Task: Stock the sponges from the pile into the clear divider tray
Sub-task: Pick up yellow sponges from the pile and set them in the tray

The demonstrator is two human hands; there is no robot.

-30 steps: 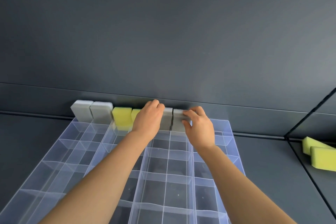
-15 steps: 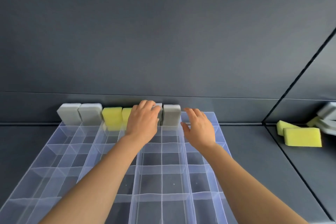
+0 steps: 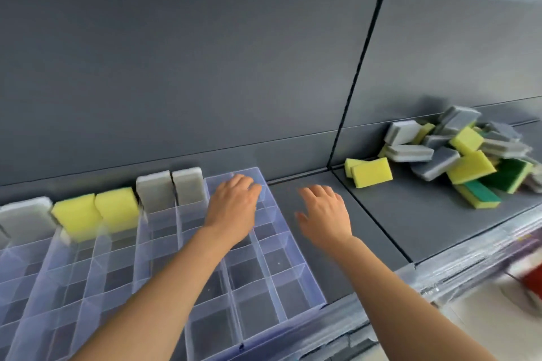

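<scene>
left hand [image 3: 234, 205] and right hand [image 3: 324, 214] both empty, fingers loose; sponge pile [image 3: 457, 155] at 2 o'clock looks light and squishy; I'd pinch one by its long edges

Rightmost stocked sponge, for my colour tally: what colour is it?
The sponge is grey; head view.

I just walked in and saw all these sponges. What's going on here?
A person is stocking sponges into a clear divider tray on a grey shelf. Grey sponges and yellow sponges stand upright along its back row; the other compartments look empty. The left hand is over the tray's back right corner, and the right hand is over the shelf, fingers spread toward the pile of sponges on the right. Both hands hold nothing.
</scene>
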